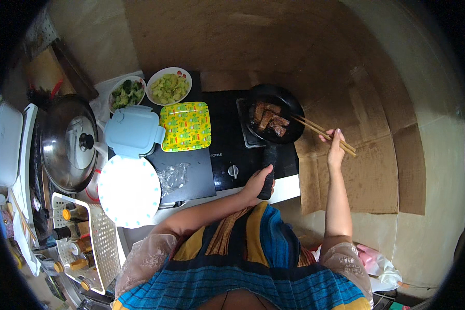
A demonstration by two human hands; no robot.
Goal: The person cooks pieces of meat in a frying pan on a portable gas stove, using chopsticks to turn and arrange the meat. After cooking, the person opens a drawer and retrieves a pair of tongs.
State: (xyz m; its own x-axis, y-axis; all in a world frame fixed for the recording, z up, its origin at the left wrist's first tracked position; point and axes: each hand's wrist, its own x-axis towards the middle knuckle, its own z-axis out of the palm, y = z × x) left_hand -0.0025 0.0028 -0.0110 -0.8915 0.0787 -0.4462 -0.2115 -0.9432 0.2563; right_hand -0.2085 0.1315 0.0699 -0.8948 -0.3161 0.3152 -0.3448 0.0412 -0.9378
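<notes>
My left hand (259,185) is closed around the dark wrapped handle (269,159) of a black frying pan (294,100) on the gas hob (228,155). Several browned pieces of meat (266,116) lie in the pan, some overlapping. In my right hand (335,149) is a pair of wooden chopsticks (321,132), whose tips reach over the pan's right side, apart from the meat. Left of the pan lies a yellow patterned tray (186,126).
Bowls of broccoli (127,93) and chopped green vegetable (169,88) stand back left. Nearby are a light-blue lidded container (133,130), a white plate (130,192), a large pan lid (69,143) and a basket of seasoning jars (105,240). Cardboard (360,174) lines the wall.
</notes>
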